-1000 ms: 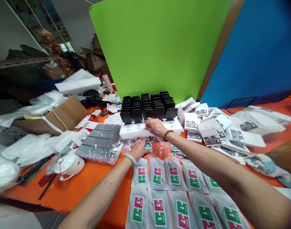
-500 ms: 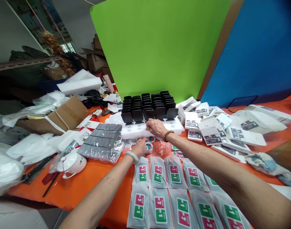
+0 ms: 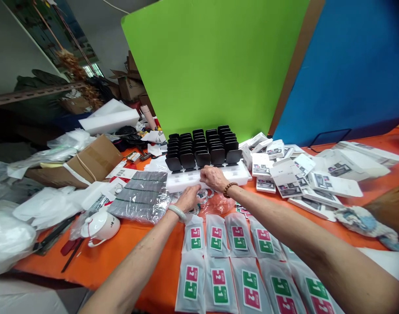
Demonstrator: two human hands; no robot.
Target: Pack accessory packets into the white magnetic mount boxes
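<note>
My right hand [image 3: 215, 176], a beaded bracelet at its wrist, rests at the front of the white foam block [image 3: 182, 183]. Its fingers are curled together, and whatever they may pinch is hidden. Just in front and to the left, my left hand [image 3: 188, 199], wearing a pale bangle, has its fingers stretched toward the foam's front edge, thumb apart. Round red and teal stickers [image 3: 207, 195] in clear plastic lie beside it. Rows of black flat panels [image 3: 202, 158] stand upright in the foam. Closer to me, frosted pouches [image 3: 219, 285] with pink and green labels lie in two rows.
White printed boxes [image 3: 286, 176] are heaped on the right. A plastic-wrapped grey striped cloth [image 3: 138, 196], a white lidded mug [image 3: 103, 226] and a cardboard box [image 3: 88, 161] lie to the left. A green board [image 3: 212, 65] rises behind the orange table [image 3: 121, 261].
My left hand has shifted slightly forward and left, nearer the foam edge. The right hand stays at nearly the same spot on the foam. The view has tilted a little.
</note>
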